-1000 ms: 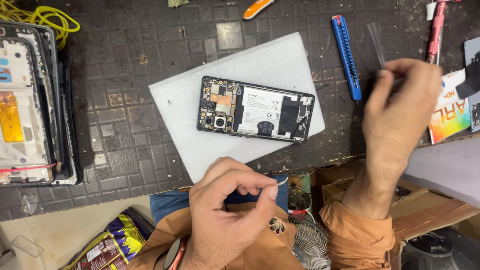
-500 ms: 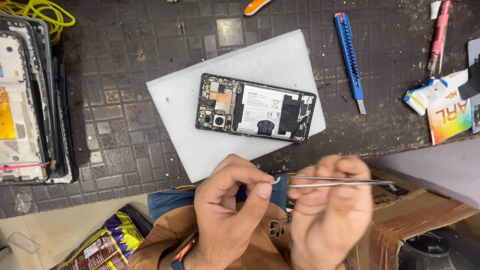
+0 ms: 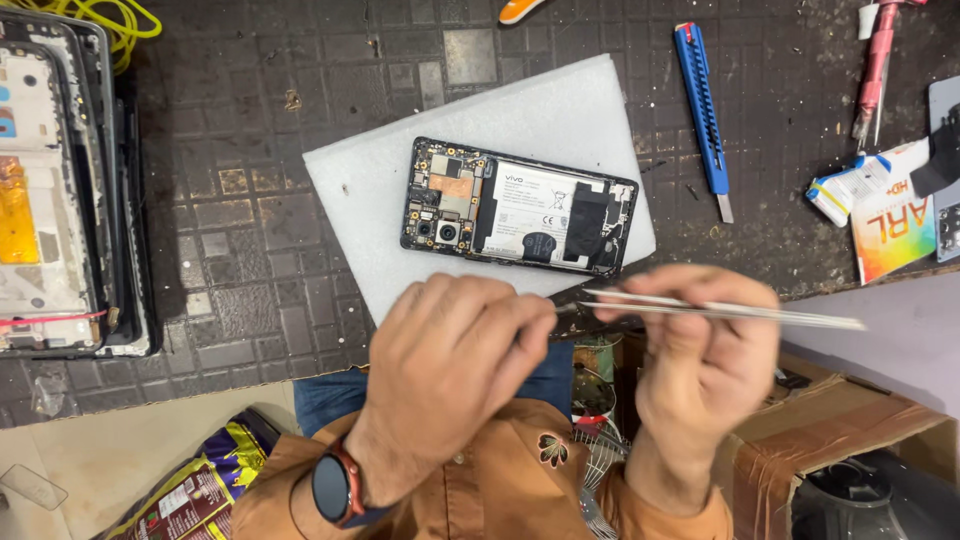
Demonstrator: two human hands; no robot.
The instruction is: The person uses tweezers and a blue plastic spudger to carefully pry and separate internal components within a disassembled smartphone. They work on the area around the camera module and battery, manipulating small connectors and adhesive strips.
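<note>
Here, the tweezers (image 3: 720,312) lie with their long axis running three to nine o'clock, pinched in my right hand (image 3: 700,350), tips meeting my left hand (image 3: 455,345), whose fingers press together on something too small to tell. The opened phone (image 3: 518,205) sits at twelve o'clock from both hands on a white foam pad (image 3: 560,120). A blue utility knife (image 3: 702,100) lies on the surface at one o'clock.
</note>
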